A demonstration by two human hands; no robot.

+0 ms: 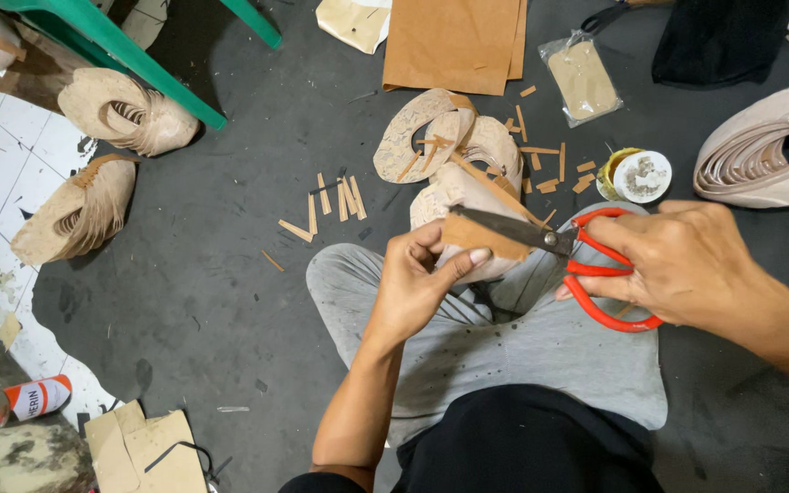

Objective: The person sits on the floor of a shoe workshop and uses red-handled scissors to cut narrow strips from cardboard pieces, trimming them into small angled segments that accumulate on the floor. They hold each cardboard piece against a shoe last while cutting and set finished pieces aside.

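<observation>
Landmark: the brown card piece (470, 234) held at centre frame, over the person's grey-trousered lap (513, 338). All places below are given from it.

1. Far left, low: a red-and-white can (34, 398) lying on its side; beside it, flat cardboard scraps (143, 447).
2. Far left, level and above: two fanned stacks of tan cut-outs (79, 208) (130, 111), the upper one under a green chair leg (130, 57).
3. Left, just above: loose narrow brown strips (326, 205) scattered on the dark mat (212, 274).
4. Touching it: left hand (417, 278), closed in a pinch, thumb and fingers clamping the piece from its lower left edge.
5. Directly above: a pile of oval tan cut-outs (445, 146); further up, large brown card sheets (454, 41).
6. Across it: dark blades of red-handled scissors (559, 251), parted about the piece's upper edge. Blades and piece share a long axis running left to right, dipping slightly rightward.
7. Right: right hand (687, 265), fingers closed through the scissor loops; it lies on the handle end, well apart from the piece. The left hand is nearer.
8. Upper right: a small open tin (636, 175), a clear bag (582, 80), a nested pale stack (764, 155).
</observation>
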